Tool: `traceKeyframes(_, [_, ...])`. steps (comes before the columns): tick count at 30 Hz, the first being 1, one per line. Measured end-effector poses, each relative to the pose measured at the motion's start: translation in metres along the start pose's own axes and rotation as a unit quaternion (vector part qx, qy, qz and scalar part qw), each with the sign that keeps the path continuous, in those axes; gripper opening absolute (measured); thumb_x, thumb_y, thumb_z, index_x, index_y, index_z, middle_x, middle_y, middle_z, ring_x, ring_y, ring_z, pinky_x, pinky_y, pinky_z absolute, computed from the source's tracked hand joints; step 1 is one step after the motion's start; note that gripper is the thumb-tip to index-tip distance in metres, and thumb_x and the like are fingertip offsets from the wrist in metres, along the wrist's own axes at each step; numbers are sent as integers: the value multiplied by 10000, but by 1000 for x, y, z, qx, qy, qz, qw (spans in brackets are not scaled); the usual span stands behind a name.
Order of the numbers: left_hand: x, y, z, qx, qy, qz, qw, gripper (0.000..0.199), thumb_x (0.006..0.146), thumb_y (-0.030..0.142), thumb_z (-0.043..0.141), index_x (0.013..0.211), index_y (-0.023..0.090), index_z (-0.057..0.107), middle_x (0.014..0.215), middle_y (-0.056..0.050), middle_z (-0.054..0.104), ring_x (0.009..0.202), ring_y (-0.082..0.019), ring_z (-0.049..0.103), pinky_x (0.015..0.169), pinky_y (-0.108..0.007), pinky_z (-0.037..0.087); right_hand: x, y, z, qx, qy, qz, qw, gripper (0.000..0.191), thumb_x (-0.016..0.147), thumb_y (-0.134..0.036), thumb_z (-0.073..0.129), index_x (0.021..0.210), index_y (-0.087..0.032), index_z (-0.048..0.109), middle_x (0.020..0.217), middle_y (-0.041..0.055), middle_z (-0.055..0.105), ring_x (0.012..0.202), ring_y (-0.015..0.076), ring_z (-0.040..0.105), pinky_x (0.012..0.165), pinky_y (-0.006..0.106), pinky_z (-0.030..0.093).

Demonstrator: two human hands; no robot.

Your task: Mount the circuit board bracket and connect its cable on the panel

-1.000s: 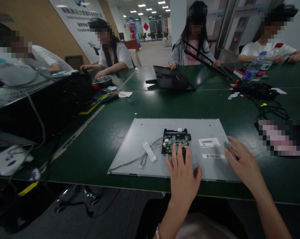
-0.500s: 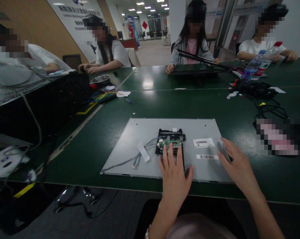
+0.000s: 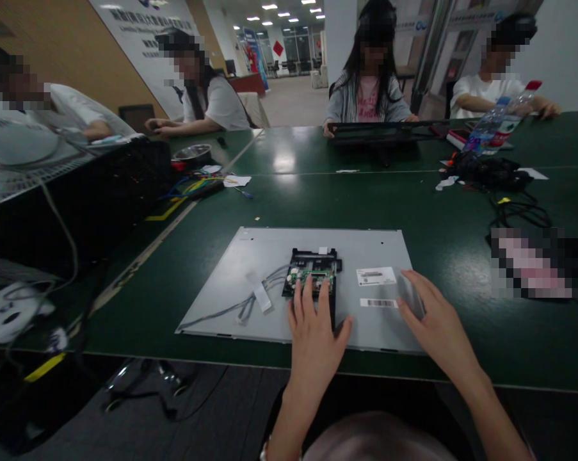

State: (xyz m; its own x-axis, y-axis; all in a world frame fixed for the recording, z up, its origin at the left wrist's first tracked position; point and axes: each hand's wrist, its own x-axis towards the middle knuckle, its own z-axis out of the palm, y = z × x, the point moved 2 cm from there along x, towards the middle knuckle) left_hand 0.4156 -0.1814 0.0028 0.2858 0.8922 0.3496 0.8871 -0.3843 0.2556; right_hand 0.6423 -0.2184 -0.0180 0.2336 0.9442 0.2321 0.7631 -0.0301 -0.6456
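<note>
A flat grey metal panel [image 3: 260, 243] lies on the green table near its front edge. At its middle sits a black bracket [image 3: 312, 257] with a green circuit board [image 3: 296, 275]. My left hand [image 3: 315, 326] rests over the board with its fingers spread, the fingertips covering part of it. At the panel's right edge, my right hand [image 3: 433, 314] touches the side with thumb and fingers apart. Grey cables [image 3: 226, 312] run left from the board, held by a white tape strip [image 3: 261, 294]. Two white labels [image 3: 376, 276] are on the panel's right part.
Black equipment [image 3: 125, 192] and wires stand at the left. Plastic bottles [image 3: 485, 128], black cables [image 3: 523, 211] and a blurred pink item [image 3: 531, 262] lie at the right. Across the table [image 3: 308, 198] sit several people, one holding a dark frame [image 3: 385, 133].
The panel with its board has slid left, and both my hands have moved left with it. Across the table, a person's dark frame has been lowered.
</note>
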Motion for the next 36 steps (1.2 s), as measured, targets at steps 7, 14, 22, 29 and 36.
traceKeyframes(7, [6, -22, 3, -5, 23, -29, 999, 700, 861, 395, 612, 1468, 166, 349, 1523, -213, 325, 1431, -383, 268, 1098, -593, 310, -2, -14, 12, -2, -45, -50, 998, 488, 927, -388, 482, 1390, -234, 474, 1495, 113, 445, 1393, 308, 401, 1110, 530, 389])
traceKeyframes(14, [9, -42, 2, 12, 45, -45, 998, 777, 852, 431, 631, 1490, 132, 303, 1533, -234, 294, 1433, -388, 267, 1106, -574, 320, 0, -28, 22, -53, -125, -99, 986, 415, 901, -362, 537, 1276, -198, 607, 1492, 111, 459, 1460, 356, 249, 1133, 535, 354])
traceKeyframes(22, [7, -7, 0, 48, 51, 120, 990, 573, 919, 206, 520, 1470, 185, 365, 1489, -134, 441, 1433, -276, 328, 1175, -478, 269, 1, -44, 27, -111, -152, -137, 973, 522, 881, -365, 592, 1379, -219, 542, 1539, 146, 391, 1461, 388, 220, 1113, 522, 370])
traceKeyframes(29, [6, 5, 22, -57, -50, 88, 993, 503, 937, 211, 482, 1430, 156, 399, 1356, -144, 571, 1229, -243, 570, 1036, -401, 464, 1, -51, 29, -141, -152, -181, 961, 501, 930, -351, 534, 1411, -211, 512, 1556, 174, 351, 1462, 364, 234, 1126, 509, 345])
traceKeyframes(36, [7, -7, 26, -85, -46, 70, 993, 452, 946, 229, 488, 1390, 161, 434, 1348, -140, 577, 1229, -254, 569, 1044, -422, 462, 6, -51, 38, -133, -154, -188, 961, 558, 915, -413, 558, 1435, -224, 483, 1569, 162, 331, 1464, 365, 229, 1132, 514, 329])
